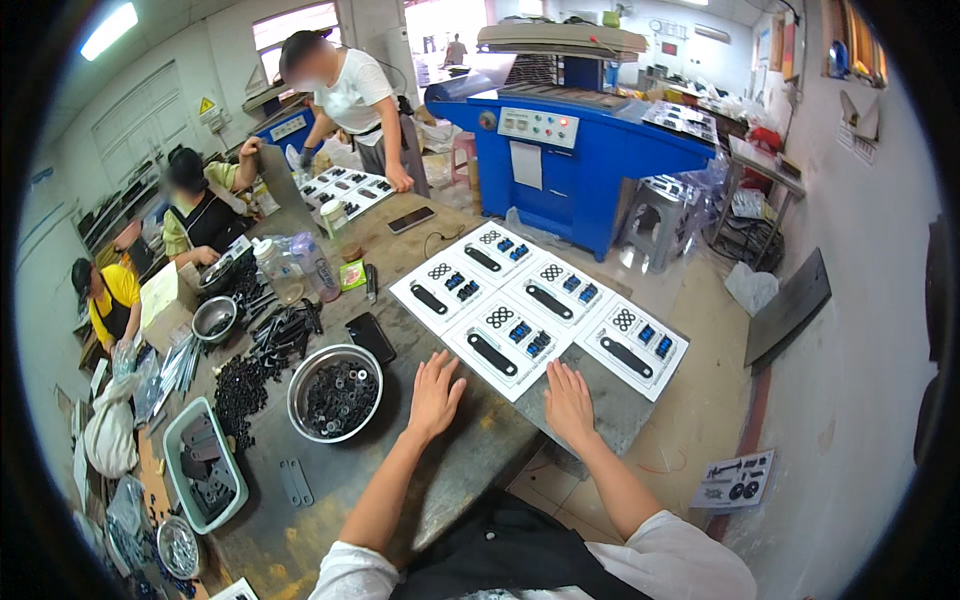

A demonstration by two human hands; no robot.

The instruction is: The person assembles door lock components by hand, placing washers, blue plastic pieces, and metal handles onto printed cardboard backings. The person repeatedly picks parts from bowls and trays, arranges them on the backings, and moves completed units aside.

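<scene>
White printed cards (pixel 515 301) lie just ahead of the fingertips. Left hand (pixel 435 393) and right hand (pixel 570 402) reach forward, palms down, fingers extended, grasping nothing. Grey worktable (pixel 465 440) beneath; blue machine (pixel 590 200) well beyond the fingers.

The lower edge cuts off the black apron (pixel 490 548).

White sheets (pixel 511 298), patterned with repeating black and bright-blue motifs. Far: blue machine (pixel 592 190), pale control panel (pixel 538 128). Left: pale-green tray (pixel 224 517), dark-grey plates (pixel 203 440); silver bowl (pixel 336 438), black parts (pixel 345 400); yellow top (pixel 121 288).
</scene>
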